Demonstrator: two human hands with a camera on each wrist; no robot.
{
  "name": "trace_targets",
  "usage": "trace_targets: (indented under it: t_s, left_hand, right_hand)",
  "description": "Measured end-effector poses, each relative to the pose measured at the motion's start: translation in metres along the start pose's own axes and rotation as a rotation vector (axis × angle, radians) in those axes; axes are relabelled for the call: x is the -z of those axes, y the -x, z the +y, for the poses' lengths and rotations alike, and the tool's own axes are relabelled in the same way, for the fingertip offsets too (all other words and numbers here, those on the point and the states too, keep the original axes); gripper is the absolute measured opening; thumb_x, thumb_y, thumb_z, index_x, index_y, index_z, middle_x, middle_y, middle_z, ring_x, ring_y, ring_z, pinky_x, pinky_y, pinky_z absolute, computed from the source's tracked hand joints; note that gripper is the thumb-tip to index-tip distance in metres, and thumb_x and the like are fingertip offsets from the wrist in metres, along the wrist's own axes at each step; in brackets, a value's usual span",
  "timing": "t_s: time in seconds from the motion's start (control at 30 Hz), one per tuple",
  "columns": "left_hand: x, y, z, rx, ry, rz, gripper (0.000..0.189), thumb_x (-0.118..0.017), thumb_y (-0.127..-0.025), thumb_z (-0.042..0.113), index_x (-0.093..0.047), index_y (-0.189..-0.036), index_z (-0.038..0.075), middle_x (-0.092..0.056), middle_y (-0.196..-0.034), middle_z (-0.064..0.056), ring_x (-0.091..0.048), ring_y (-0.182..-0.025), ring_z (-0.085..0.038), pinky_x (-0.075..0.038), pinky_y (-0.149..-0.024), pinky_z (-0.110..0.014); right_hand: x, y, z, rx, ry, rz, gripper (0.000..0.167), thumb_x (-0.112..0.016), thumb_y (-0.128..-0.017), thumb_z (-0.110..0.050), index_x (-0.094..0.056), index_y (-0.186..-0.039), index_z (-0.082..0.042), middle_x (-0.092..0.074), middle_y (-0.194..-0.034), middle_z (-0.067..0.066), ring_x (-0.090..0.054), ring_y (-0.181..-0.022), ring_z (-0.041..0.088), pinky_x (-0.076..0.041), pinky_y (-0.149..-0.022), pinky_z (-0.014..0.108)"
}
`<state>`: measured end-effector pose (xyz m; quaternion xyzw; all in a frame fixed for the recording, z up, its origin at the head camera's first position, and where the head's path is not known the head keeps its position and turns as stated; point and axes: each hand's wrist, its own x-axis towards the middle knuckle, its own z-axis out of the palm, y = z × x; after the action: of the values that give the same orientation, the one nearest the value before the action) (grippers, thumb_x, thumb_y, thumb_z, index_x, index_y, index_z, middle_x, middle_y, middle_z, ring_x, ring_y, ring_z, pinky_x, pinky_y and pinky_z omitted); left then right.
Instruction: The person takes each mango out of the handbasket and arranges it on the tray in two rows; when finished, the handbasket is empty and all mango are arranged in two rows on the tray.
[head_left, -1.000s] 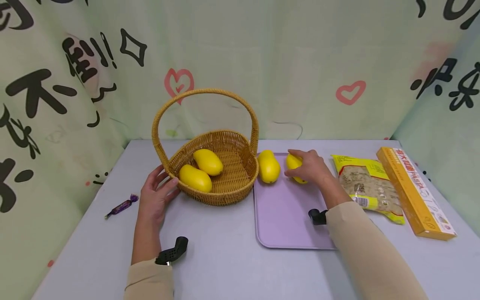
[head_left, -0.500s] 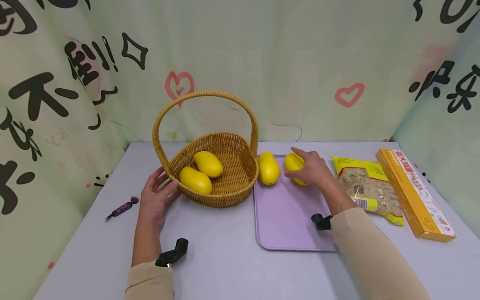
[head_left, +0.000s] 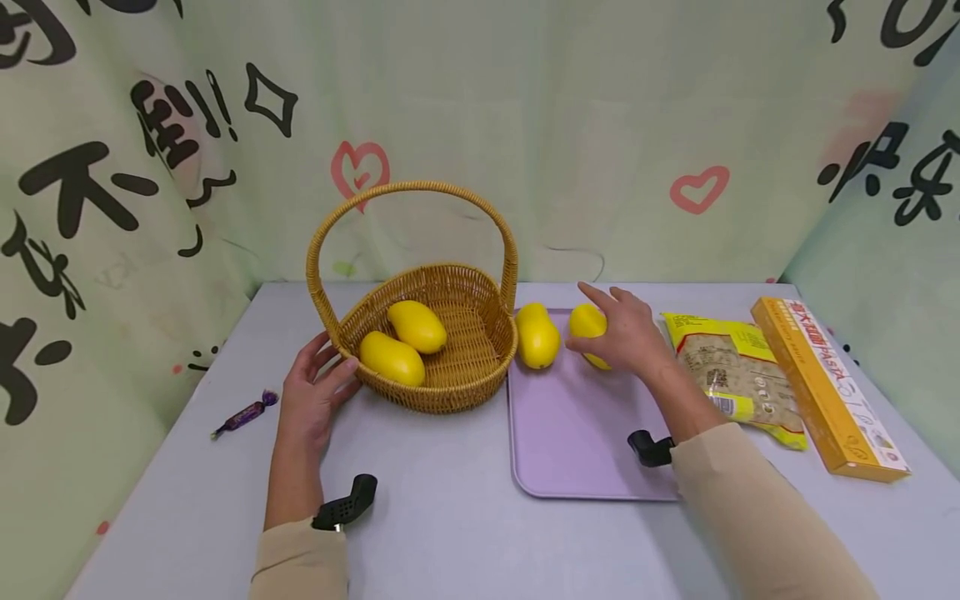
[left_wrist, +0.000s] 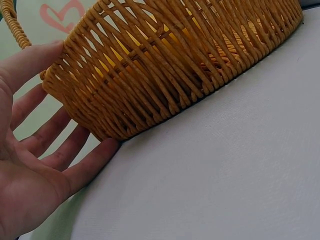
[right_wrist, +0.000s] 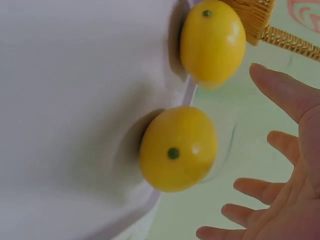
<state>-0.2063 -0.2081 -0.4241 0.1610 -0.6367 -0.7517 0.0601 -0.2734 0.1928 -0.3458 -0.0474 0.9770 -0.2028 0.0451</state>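
My left hand (head_left: pixel 317 392) rests against the left side of a woven wicker basket (head_left: pixel 442 402). In the left wrist view, its thumb lies at the basket's rim and the fingers spread along the outer wall. Two yellow mangoes (head_left: pixel 392 358) lie inside the basket. On the lilac tray (head_left: pixel 577 450) are two more mangoes, a left one (head_left: pixel 537 336) beside the basket and a right one (head_left: pixel 589 323) partly behind my right hand (head_left: pixel 628 333). In the right wrist view, that hand's spread fingers stand apart from both mangoes, with nothing in the grasp.
Right of the tray lie a yellow-topped plastic food bag (head_left: pixel 738 367) and a long orange box (head_left: pixel 828 392). A purple wrapped candy (head_left: pixel 245 415) is on the table left of my left hand. The basket's tall handle (head_left: pixel 420 185) arches upward, and a printed curtain (head_left: pixel 600 125) hangs behind.
My right hand's fingers have spread wider and lifted off the right mango, while the forearm has shifted slightly right. The left hand and the basket have stayed in place.
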Motion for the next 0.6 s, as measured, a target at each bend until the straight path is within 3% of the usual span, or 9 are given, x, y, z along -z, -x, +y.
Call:
trace_targets:
  t_s: [0.27,0.6]
  left_hand:
    - [-0.001,-0.001,0.0,0.008,0.002,-0.016,0.071,-0.073,-0.098,0.016,-0.039,-0.159,0.031,-0.043,-0.159,-0.004,-0.05,-0.14,-0.022,-0.053,-0.108,-0.039]
    - [0.0,0.0,0.001,0.003,-0.005,-0.009,0.072,-0.074,-0.097,0.018,-0.04,-0.158,0.032,-0.043,-0.16,-0.004,-0.05,-0.14,-0.023,-0.054,-0.107,-0.038]
  right_hand:
    - [0.005,0.016,-0.018,0.083,-0.092,0.037,0.085,-0.065,-0.097,-0.048,-0.025,-0.166,-0.021,-0.019,-0.166,0.032,-0.016,-0.153,0.054,-0.023,-0.118,0.077]
    - [0.006,0.025,-0.049,0.185,-0.142,0.015,0.082,-0.066,-0.096,-0.052,-0.028,-0.165,-0.031,-0.029,-0.166,0.02,-0.03,-0.149,0.046,-0.038,-0.113,0.072]
